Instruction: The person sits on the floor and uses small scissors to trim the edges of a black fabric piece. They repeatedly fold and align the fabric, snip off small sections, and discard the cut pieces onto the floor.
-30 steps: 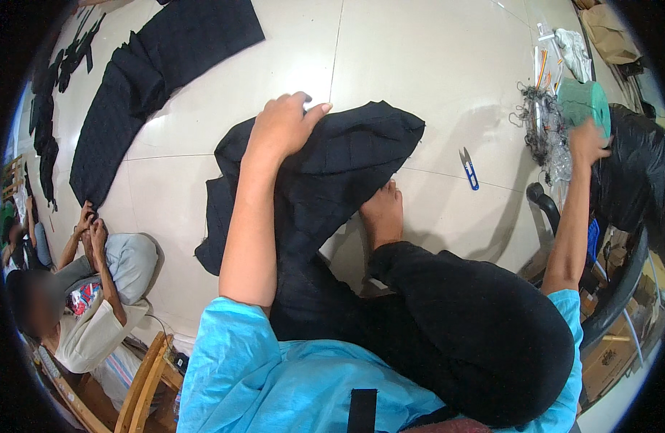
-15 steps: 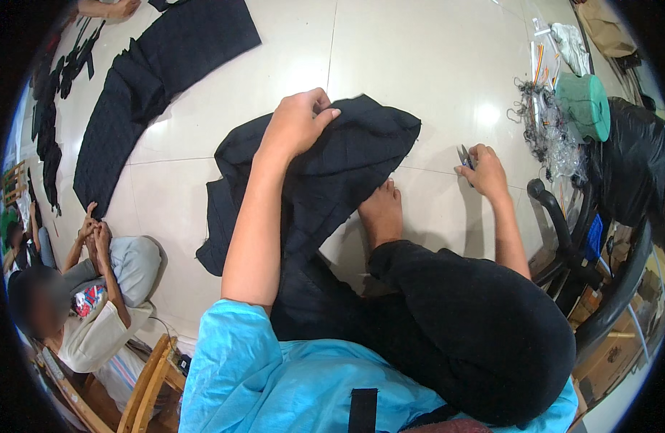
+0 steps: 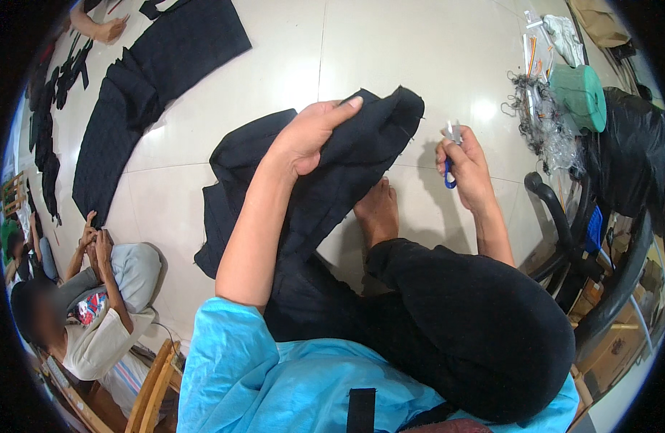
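A piece of black quilted fabric (image 3: 256,216) with frayed edges is draped from my lap onto the floor. My left hand (image 3: 314,137) grips its upper part, thumb on top, lifting a folded edge. At the right, raised over the floor, my right hand (image 3: 468,162) is closed around small thread snips (image 3: 449,173) with a blue handle and silver blades pointing up. My bare foot (image 3: 375,213) shows beneath the fabric's right edge, in front of my black-clad knee.
Another long dark cloth (image 3: 116,133) lies upper left, beside a seated co-worker (image 3: 108,303). A second person's hand (image 3: 107,29) reaches in at top left. Right: green spool (image 3: 578,97), tangled threads (image 3: 534,123), black bag (image 3: 614,159), chair base (image 3: 541,187), cardboard (image 3: 610,332). Wooden chair (image 3: 152,375) lower left.
My right hand came from near the green spool, took the snips off the floor and raised them. My left hand shifted and now grips the fabric, lifting its edge. Another person's hand entered at top left.
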{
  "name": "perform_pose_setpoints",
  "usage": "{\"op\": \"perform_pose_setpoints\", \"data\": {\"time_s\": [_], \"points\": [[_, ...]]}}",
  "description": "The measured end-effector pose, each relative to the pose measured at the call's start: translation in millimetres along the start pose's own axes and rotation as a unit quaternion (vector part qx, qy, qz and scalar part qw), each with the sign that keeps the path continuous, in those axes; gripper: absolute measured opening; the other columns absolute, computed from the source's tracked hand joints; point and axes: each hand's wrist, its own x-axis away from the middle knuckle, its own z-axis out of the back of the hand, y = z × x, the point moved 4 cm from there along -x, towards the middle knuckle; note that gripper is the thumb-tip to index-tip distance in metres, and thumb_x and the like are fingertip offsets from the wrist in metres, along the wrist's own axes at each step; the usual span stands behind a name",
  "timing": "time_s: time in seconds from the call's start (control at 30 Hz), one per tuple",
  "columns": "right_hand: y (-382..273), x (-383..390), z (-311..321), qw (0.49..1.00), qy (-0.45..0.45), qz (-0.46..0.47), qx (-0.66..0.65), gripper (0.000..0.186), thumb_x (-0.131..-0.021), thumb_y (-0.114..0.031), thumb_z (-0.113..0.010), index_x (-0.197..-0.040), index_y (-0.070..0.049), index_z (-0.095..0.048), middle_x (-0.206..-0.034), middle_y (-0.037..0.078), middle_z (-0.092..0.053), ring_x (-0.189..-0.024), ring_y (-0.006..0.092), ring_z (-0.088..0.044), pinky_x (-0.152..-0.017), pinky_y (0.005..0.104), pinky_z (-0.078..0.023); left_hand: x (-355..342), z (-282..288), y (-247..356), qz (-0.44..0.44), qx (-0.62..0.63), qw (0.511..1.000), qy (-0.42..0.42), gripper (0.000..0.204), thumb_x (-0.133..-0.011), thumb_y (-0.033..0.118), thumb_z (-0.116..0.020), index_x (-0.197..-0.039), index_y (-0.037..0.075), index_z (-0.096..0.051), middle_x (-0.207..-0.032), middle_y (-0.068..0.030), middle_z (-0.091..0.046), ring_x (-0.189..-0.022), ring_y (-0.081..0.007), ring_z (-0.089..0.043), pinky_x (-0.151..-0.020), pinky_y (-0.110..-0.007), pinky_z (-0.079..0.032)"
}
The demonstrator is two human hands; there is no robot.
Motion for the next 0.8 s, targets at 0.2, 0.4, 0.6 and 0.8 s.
{"op": "perform_pose_setpoints", "data": {"time_s": [0.2, 0.4, 0.6, 0.8], "points": [[-47, 34, -81, 0.983, -0.128, -0.071, -0.112, 0.043, -0.112, -0.038, -0.043, -0.121, -0.001, -0.062, -0.08, -0.002, -0.05, -0.068, 0.0061, -0.043, -0.056, 0.0236, -0.037, -1, -12, -2, -0.088, -0.025, 0.996, 0.024, 0.034, -0.096, 0.021, -0.076, -0.119, -0.002, -0.067, -0.108, -0.0099, -0.074, -0.095, -0.015, -0.07, -0.088, -0.03, -0.056], [-34, 40, -107, 0.955, -0.167, -0.182, -0.162, 0.046, -0.112, -0.045, -0.042, -0.11, -0.004, -0.063, -0.082, -0.001, -0.051, -0.068, 0.0081, -0.041, -0.055, 0.0231, -0.034, 3, -17, 1, -0.156, -0.069, 0.984, 0.059, 0.028, -0.097, 0.018, -0.076, -0.116, -0.001, -0.068, -0.102, -0.0069, -0.074, -0.088, -0.011, -0.068, -0.082, -0.027, -0.056], [-27, 42, -103, 0.917, -0.186, -0.241, -0.26, 0.04, -0.109, -0.045, -0.05, -0.104, -0.008, -0.061, -0.078, 0.0, -0.051, -0.062, 0.0095, -0.042, -0.05, 0.0246, -0.031, 6, -24, 0, -0.194, -0.096, 0.974, 0.065, 0.026, -0.098, 0.016, -0.074, -0.114, -0.002, -0.068, -0.099, -0.0061, -0.073, -0.085, -0.0097, -0.068, -0.078, -0.025, -0.056], [-26, 43, -104, 0.901, -0.181, -0.245, -0.309, 0.037, -0.108, -0.046, -0.051, -0.101, -0.011, -0.06, -0.075, -0.001, -0.05, -0.058, 0.0092, -0.04, -0.047, 0.0237, -0.028, 11, -27, 3, -0.214, -0.118, 0.967, 0.075, 0.026, -0.098, 0.016, -0.075, -0.114, -0.003, -0.067, -0.099, -0.0057, -0.073, -0.086, -0.0088, -0.066, -0.076, -0.024, -0.054]]}}
